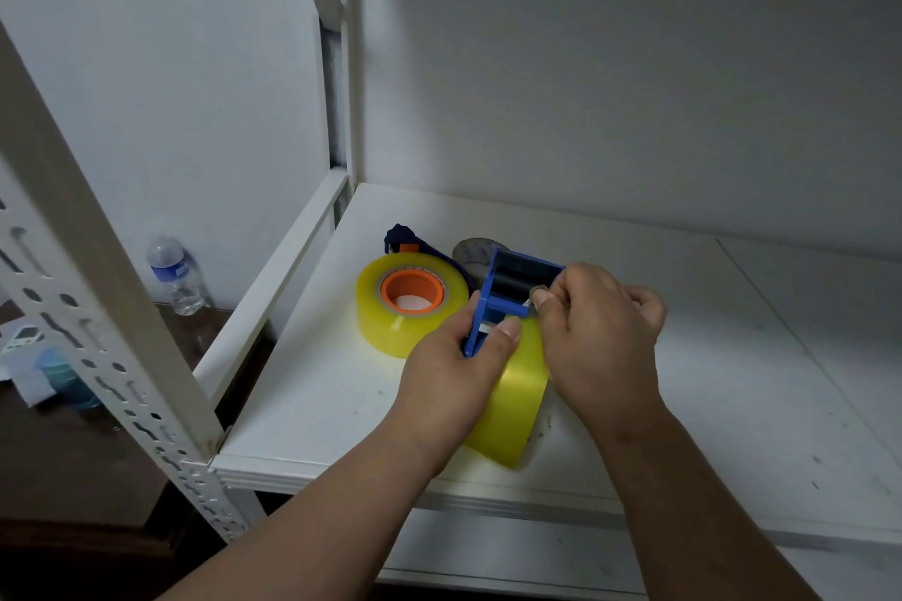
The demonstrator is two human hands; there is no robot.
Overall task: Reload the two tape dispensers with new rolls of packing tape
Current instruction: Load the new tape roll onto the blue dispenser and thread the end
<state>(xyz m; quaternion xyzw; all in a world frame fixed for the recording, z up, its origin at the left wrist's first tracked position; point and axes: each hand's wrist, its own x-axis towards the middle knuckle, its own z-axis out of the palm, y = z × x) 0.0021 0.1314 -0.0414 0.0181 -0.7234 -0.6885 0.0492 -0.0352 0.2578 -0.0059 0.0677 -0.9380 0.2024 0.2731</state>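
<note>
A blue tape dispenser (512,288) stands on the white shelf (312,405) with a yellow roll of packing tape (517,400) mounted in it. My left hand (459,366) grips the dispenser's left side, thumb on its blue frame. My right hand (600,327) pinches the tape's loose end at the dispenser's front, by the roller. A second yellow roll with an orange core (405,303) lies flat to the left. Behind it, part of a second blue dispenser (405,237) shows.
A greyish, nearly spent roll (471,251) lies behind the dispenser. White slotted shelf posts (97,307) rise at left. Beyond them a water bottle (175,276) and papers sit on a dark brown table (73,444). The white wall is close behind.
</note>
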